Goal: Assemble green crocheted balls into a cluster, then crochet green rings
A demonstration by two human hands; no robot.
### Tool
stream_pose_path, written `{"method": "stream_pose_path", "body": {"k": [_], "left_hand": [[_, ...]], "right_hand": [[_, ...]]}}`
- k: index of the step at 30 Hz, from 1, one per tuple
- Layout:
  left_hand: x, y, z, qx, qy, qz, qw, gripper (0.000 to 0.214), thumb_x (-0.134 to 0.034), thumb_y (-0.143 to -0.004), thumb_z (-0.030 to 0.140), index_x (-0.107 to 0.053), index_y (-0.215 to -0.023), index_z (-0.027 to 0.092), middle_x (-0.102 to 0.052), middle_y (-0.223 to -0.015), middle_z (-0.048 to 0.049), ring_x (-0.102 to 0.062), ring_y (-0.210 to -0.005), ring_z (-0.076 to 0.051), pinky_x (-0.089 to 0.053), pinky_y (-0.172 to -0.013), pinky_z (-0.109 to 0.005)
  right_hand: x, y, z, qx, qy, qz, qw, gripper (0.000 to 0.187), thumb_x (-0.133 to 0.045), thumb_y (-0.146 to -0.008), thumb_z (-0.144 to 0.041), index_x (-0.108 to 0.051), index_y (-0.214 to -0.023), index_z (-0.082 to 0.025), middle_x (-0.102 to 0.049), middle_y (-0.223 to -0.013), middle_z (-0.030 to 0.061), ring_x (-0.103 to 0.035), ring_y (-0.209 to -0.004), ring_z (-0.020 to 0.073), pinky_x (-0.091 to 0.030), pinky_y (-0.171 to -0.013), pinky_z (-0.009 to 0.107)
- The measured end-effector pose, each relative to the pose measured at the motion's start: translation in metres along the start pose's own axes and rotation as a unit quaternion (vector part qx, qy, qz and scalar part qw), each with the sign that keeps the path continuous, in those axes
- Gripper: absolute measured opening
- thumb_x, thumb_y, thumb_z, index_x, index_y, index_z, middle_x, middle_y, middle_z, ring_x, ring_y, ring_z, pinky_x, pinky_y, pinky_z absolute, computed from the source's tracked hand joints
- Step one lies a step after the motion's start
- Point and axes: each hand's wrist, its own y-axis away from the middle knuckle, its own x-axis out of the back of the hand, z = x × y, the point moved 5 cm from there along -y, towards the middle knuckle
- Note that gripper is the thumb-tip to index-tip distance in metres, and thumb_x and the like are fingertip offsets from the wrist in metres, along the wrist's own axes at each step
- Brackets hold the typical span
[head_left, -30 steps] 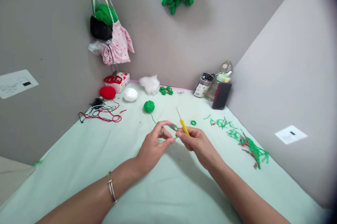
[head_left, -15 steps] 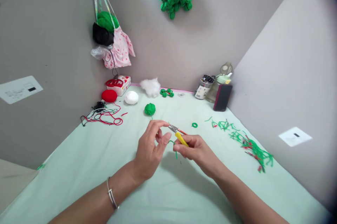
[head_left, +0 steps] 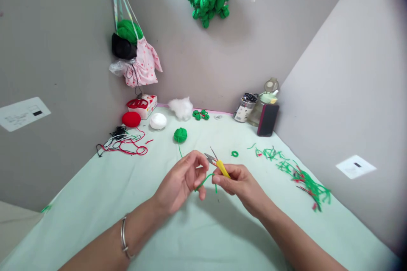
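My right hand [head_left: 238,180] is closed around yellow-handled thread snips [head_left: 223,169], their metal blades pointing up and left. A thin metal shaft, like a crochet hook [head_left: 213,152], sticks up beside the blades. Thumb and forefinger of that hand also pinch a strand of green yarn [head_left: 205,181], whose short tail hangs below. The strand runs across to my left hand [head_left: 182,180], where curled fingers hold it near the lower fingertips. From behind my left hand, yarn leads back to a small green yarn ball [head_left: 180,135]. A green ring [head_left: 234,153] lies beyond my right hand.
Green and red yarn scraps [head_left: 303,180] lie at right. A phone [head_left: 268,120], a bottle [head_left: 254,115] and a tin of pens [head_left: 243,110] stand behind. Red [head_left: 131,119] and white yarn balls [head_left: 158,121], loose strands and stuffing [head_left: 181,108] are at back left.
My left hand has turned palm inward and dropped slightly, its forefinger leaving the blade tips. More of the green strand now shows between the hands. The right hand keeps the snips.
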Motion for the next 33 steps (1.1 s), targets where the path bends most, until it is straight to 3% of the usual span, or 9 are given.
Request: {"method": "stream_pose_path", "body": {"k": [2, 5, 10, 13, 16, 20, 23, 28, 33], "left_hand": [[0.000, -0.001, 0.007, 0.013, 0.088, 0.004, 0.996, 0.033, -0.042, -0.101, 0.041, -0.065, -0.095, 0.018, -0.062, -0.101, -0.0053, -0.051, -0.062, -0.008, -0.052, -0.051, -0.020], [0.001, 0.001, 0.019, -0.051, 0.124, 0.035, 0.990, 0.040, -0.035, -0.103, 0.041, -0.069, -0.099, 0.021, -0.065, -0.118, -0.0068, -0.064, -0.099, -0.015, -0.056, -0.092, -0.036], [0.002, 0.015, 0.025, -0.172, -0.102, 0.066, 0.977, 0.057, -0.027, -0.103, 0.045, -0.067, -0.070, 0.021, -0.071, -0.112, -0.0058, -0.049, -0.133, -0.024, -0.026, -0.120, -0.050], [0.000, 0.020, 0.024, -0.258, -0.410, 0.076, 0.872, 0.047, -0.039, -0.101, 0.034, -0.068, -0.066, 0.022, -0.070, -0.119, -0.0042, -0.040, -0.141, -0.027, -0.007, -0.124, -0.052], [0.000, 0.016, 0.017, -0.258, -0.575, 0.078, 0.773, 0.033, -0.043, -0.098, 0.029, -0.075, -0.092, 0.025, -0.065, -0.131, -0.0047, -0.032, -0.145, -0.029, 0.000, -0.122, -0.056], [0.009, 0.002, -0.001, -0.097, -0.463, 0.040, 0.880, 0.041, -0.049, -0.096, 0.037, -0.060, -0.134, 0.026, -0.064, -0.129, -0.0078, -0.052, -0.125, -0.027, -0.034, -0.112, -0.047], [0.010, -0.003, -0.013, 0.009, -0.323, 0.011, 0.946, 0.058, -0.062, -0.089, 0.040, -0.051, -0.144, 0.025, -0.068, -0.113, -0.0066, -0.060, -0.102, -0.022, -0.043, -0.098, -0.038], [0.013, -0.005, -0.018, 0.030, -0.215, 0.048, 0.975, 0.055, -0.076, -0.078, 0.035, -0.063, -0.130, 0.021, -0.061, -0.079, 0.0008, -0.055, -0.079, -0.014, -0.042, -0.084, -0.030], [0.017, -0.005, -0.015, 0.031, -0.198, 0.087, 0.976, 0.070, -0.081, -0.073, 0.033, -0.057, -0.138, 0.022, -0.056, -0.073, 0.0044, -0.052, -0.073, -0.011, -0.040, -0.078, -0.027]], "right_hand": [[-0.002, -0.002, 0.002, -0.008, -0.002, 0.003, 1.000, 0.033, -0.074, -0.079, -0.046, -0.063, -0.069, -0.015, -0.035, -0.054, -0.0070, -0.026, -0.052, 0.0069, -0.019, -0.051, 0.026], [-0.005, -0.004, 0.005, -0.017, -0.011, 0.002, 1.000, 0.033, -0.075, -0.077, -0.045, -0.063, -0.068, -0.015, -0.037, -0.053, -0.0067, -0.027, -0.052, 0.0070, -0.020, -0.051, 0.026], [-0.004, -0.002, 0.006, -0.006, -0.042, 0.013, 0.999, 0.033, -0.076, -0.077, -0.045, -0.064, -0.069, -0.016, -0.037, -0.053, -0.0067, -0.026, -0.052, 0.0069, -0.020, -0.052, 0.026], [-0.002, -0.001, 0.004, 0.009, -0.040, 0.036, 0.999, 0.033, -0.076, -0.076, -0.046, -0.066, -0.069, -0.016, -0.039, -0.054, -0.0059, -0.027, -0.053, 0.0072, -0.021, -0.052, 0.026], [0.001, 0.000, 0.001, 0.032, -0.025, 0.079, 0.996, 0.033, -0.076, -0.076, -0.045, -0.066, -0.067, -0.015, -0.038, -0.055, -0.0052, -0.028, -0.055, 0.0081, -0.022, -0.053, 0.026], [0.004, 0.002, -0.003, 0.070, 0.004, 0.137, 0.988, 0.030, -0.073, -0.079, -0.042, -0.067, -0.067, -0.016, -0.041, -0.059, -0.0030, -0.033, -0.059, 0.0101, -0.028, -0.056, 0.027], [0.004, 0.002, -0.004, 0.090, 0.018, 0.159, 0.983, 0.030, -0.071, -0.080, -0.040, -0.065, -0.064, -0.016, -0.042, -0.060, -0.0026, -0.034, -0.061, 0.0110, -0.030, -0.058, 0.027], [0.005, 0.001, -0.001, 0.088, 0.043, 0.145, 0.984, 0.033, -0.069, -0.083, -0.043, -0.064, -0.065, -0.017, -0.046, -0.062, -0.0015, -0.038, -0.062, 0.0122, -0.033, -0.061, 0.027], [0.016, 0.005, -0.010, 0.104, 0.107, 0.150, 0.977, 0.042, -0.050, -0.095, -0.050, -0.072, -0.077, -0.019, -0.058, -0.075, 0.0031, -0.051, -0.074, 0.0162, -0.041, -0.070, 0.028]]}}
